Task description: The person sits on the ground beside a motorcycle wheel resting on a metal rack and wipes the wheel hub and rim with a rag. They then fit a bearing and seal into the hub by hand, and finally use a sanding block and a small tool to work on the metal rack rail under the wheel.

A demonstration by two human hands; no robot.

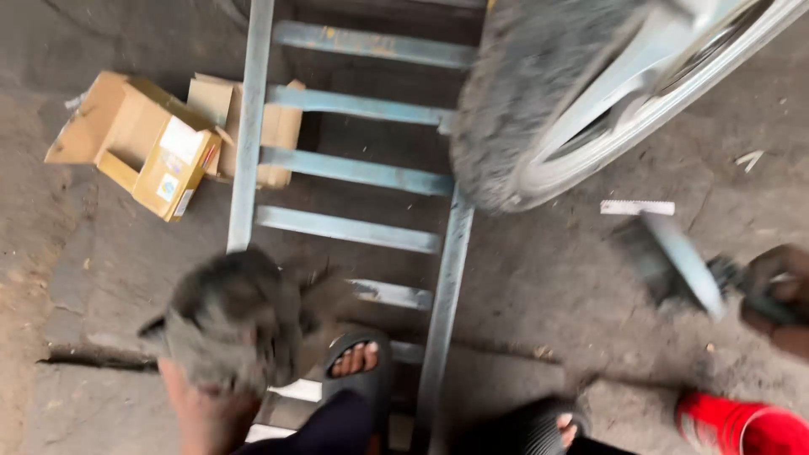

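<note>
My left hand [206, 404] is low at the left, closed on a crumpled dark grey rag [232, 316] that hides the fingers. My right hand [779, 299] is at the right edge, gripping the dark handle of a tool [674, 257] with a flat grey blade that points up-left; it is blurred. A wheel with a dusty tyre [527, 93] and a silver rim [666, 76] stands at the top right, resting on a blue-grey metal ramp [354, 168] with cross rungs.
Two open cardboard boxes [147, 143] lie at the left beside the ramp. A red container [737, 425] sits at the bottom right. My feet in dark sandals [358, 366] stand at the ramp's near end. The ground is dirty concrete.
</note>
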